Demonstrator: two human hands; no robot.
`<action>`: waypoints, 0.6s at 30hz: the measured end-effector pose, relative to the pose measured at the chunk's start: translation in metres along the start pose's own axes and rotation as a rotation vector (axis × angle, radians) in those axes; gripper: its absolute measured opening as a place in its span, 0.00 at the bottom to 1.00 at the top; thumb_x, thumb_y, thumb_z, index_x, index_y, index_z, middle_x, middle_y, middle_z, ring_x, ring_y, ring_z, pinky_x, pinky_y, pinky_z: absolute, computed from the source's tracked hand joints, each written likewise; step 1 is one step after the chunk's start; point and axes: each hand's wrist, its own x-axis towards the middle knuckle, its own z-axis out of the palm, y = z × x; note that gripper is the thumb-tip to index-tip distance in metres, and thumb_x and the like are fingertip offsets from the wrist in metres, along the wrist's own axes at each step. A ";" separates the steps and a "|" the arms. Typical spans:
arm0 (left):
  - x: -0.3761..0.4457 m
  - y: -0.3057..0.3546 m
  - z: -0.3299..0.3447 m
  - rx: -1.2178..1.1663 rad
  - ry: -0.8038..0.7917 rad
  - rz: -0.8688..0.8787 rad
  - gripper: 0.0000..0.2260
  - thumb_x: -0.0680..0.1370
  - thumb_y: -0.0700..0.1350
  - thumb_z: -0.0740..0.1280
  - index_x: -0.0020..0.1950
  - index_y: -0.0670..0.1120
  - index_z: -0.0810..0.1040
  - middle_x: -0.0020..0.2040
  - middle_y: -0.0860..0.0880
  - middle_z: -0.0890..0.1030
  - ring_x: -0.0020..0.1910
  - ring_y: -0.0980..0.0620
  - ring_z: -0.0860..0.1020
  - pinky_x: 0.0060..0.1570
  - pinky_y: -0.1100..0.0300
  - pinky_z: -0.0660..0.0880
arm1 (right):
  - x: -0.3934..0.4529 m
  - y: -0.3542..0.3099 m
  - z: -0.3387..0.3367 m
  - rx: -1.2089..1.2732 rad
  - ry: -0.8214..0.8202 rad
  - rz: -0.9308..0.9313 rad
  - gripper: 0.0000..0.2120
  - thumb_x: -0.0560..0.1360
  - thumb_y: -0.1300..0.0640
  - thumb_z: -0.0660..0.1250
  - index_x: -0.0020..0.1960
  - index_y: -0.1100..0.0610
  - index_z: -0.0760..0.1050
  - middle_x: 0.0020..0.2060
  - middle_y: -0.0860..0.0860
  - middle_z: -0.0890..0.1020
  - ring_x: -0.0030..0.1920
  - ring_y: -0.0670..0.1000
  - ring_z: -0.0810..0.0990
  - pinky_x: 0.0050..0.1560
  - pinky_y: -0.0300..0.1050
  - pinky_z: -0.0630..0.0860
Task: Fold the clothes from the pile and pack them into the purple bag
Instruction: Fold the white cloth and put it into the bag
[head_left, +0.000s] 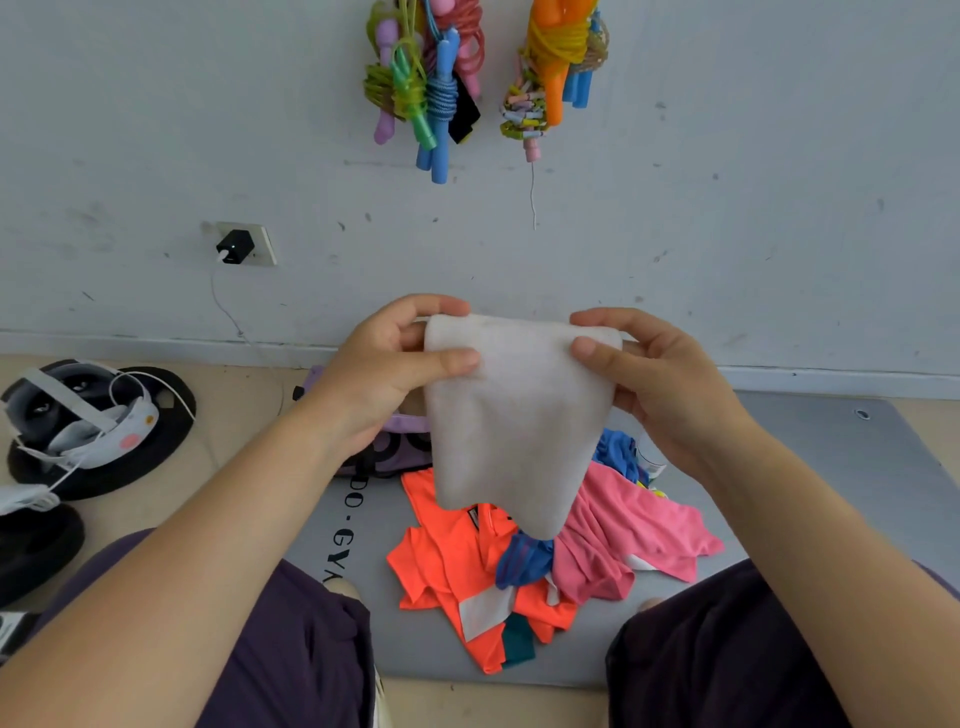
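We pinch the white cloth (498, 415) with left hand (384, 374) and right hand (654, 379); we should align its edges before folding.

Skipping ropes (426, 88) hang bunched on wall; black charger (235, 246) plugged in socket; headset (78, 415) on floor beside grey mat (831, 467).

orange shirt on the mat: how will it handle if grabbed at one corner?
Likely floppy: the orange shirt lies crumpled and creased on the grey mat. Probably light and thin, judging by its soft folds. It may drag the blue garment that lies on it, and perhaps the pink one alongside.
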 end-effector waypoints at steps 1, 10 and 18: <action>0.001 -0.002 -0.003 0.038 -0.011 0.005 0.21 0.63 0.48 0.80 0.54 0.57 0.82 0.50 0.50 0.86 0.48 0.52 0.84 0.38 0.58 0.80 | 0.001 0.000 -0.003 -0.021 -0.032 -0.001 0.14 0.68 0.60 0.75 0.54 0.53 0.81 0.43 0.54 0.86 0.43 0.51 0.84 0.45 0.42 0.81; 0.001 -0.007 0.001 0.336 0.094 0.138 0.15 0.72 0.37 0.76 0.51 0.57 0.82 0.42 0.60 0.85 0.44 0.62 0.83 0.32 0.71 0.76 | 0.002 0.006 -0.003 -0.791 0.091 -0.205 0.11 0.71 0.57 0.75 0.52 0.48 0.81 0.42 0.47 0.85 0.44 0.46 0.83 0.45 0.34 0.77; -0.002 0.000 0.002 0.487 0.114 0.163 0.04 0.74 0.44 0.74 0.43 0.52 0.81 0.40 0.53 0.80 0.36 0.65 0.77 0.33 0.75 0.72 | 0.005 0.002 -0.011 -0.882 0.045 -0.230 0.04 0.74 0.51 0.71 0.46 0.50 0.79 0.39 0.48 0.75 0.39 0.45 0.74 0.38 0.28 0.67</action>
